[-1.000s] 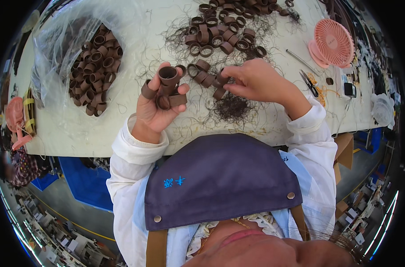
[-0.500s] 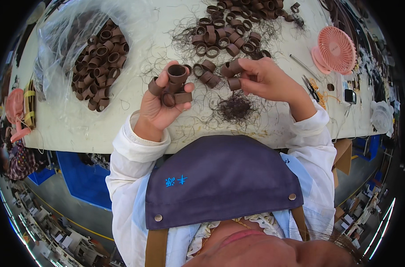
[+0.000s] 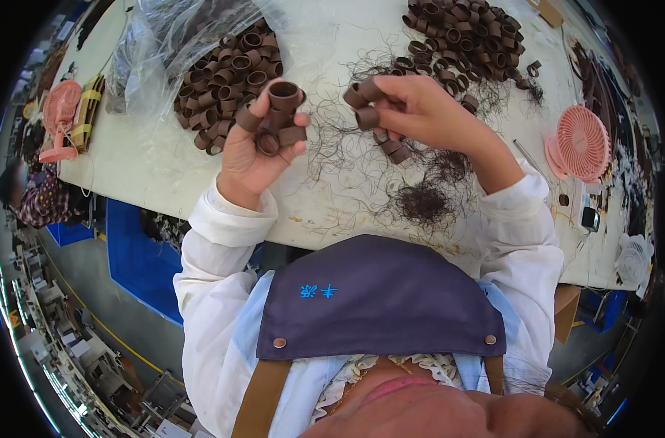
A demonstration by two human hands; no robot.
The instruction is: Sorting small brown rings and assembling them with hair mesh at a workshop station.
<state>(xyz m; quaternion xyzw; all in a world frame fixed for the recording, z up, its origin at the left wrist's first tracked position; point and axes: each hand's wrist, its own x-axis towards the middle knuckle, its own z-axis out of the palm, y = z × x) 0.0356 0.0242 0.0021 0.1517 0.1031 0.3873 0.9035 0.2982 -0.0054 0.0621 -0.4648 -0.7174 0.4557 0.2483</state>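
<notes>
Several short brown tube-like rings (image 3: 283, 97) sit in my left hand (image 3: 246, 162), which is turned palm up with its fingers curled round them. One ring stands with its round opening facing up. Across from it, my right hand (image 3: 429, 115) pinches a few more brown rings (image 3: 367, 118) between thumb and fingers. A gap separates the two hands above the table. Just under my right hand, a few rings (image 3: 396, 152) lie on the white table (image 3: 325, 208). A dark tangle of thread ends (image 3: 423, 202) lies nearer to me.
At the left a heap of brown rings (image 3: 226, 91) spills from a clear plastic bag (image 3: 153, 55). Another heap (image 3: 478, 36) lies at the far right among loose threads. Pink fans stand at the right (image 3: 581, 144) and left (image 3: 60, 113). Below the table's left edge is a blue bin (image 3: 131, 248).
Both hands, still holding rings, have shifted toward the left-hand heap. My right hand has moved away from the rings on the table. The whole view has turned and shifted.
</notes>
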